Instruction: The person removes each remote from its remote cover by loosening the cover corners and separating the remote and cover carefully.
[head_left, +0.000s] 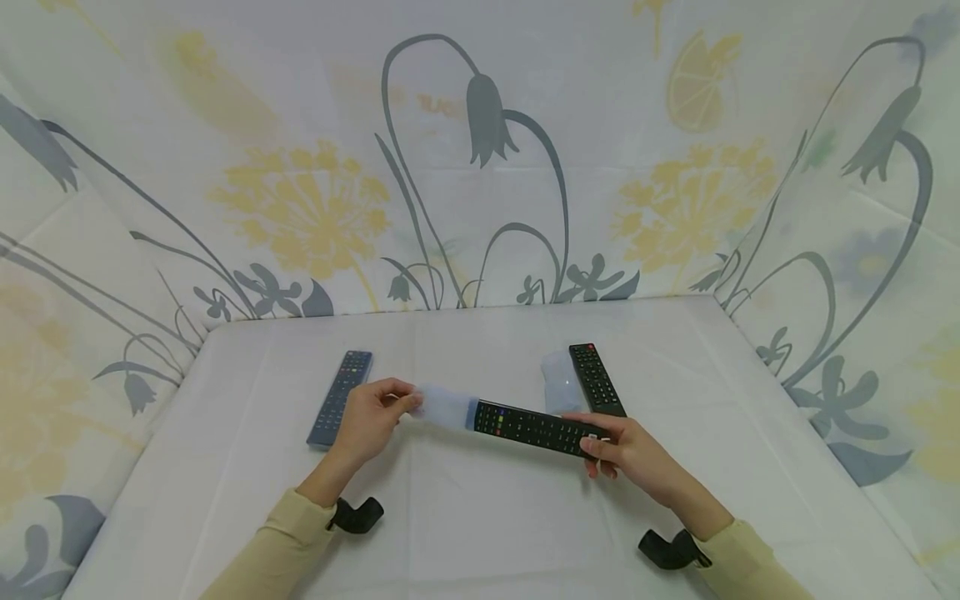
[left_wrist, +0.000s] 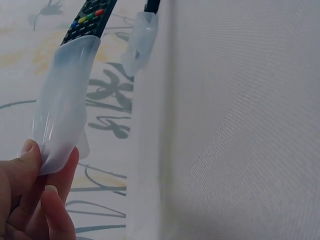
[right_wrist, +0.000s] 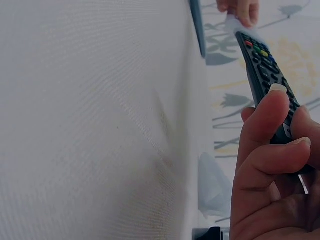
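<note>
A black remote (head_left: pixel 536 428) with coloured buttons is held above the white table (head_left: pixel 480 517). My right hand (head_left: pixel 622 446) grips its near end, thumb on the key face (right_wrist: pixel 270 100). A clear silicone sleeve (head_left: pixel 444 406) covers the remote's far tip. My left hand (head_left: pixel 375 412) pinches the sleeve's loose end (left_wrist: pixel 62 120) between thumb and fingers. In the left wrist view the remote (left_wrist: pixel 89 17) pokes out of the sleeve. The left hand (right_wrist: pixel 240 10) shows at the top of the right wrist view.
A bluish-grey remote (head_left: pixel 340 397) lies left of my left hand. Another black remote (head_left: pixel 596 379) lies at the right, with a second clear sleeve (head_left: pixel 558 379) beside it. Floral cloth walls (head_left: pixel 480 150) enclose the table on three sides.
</note>
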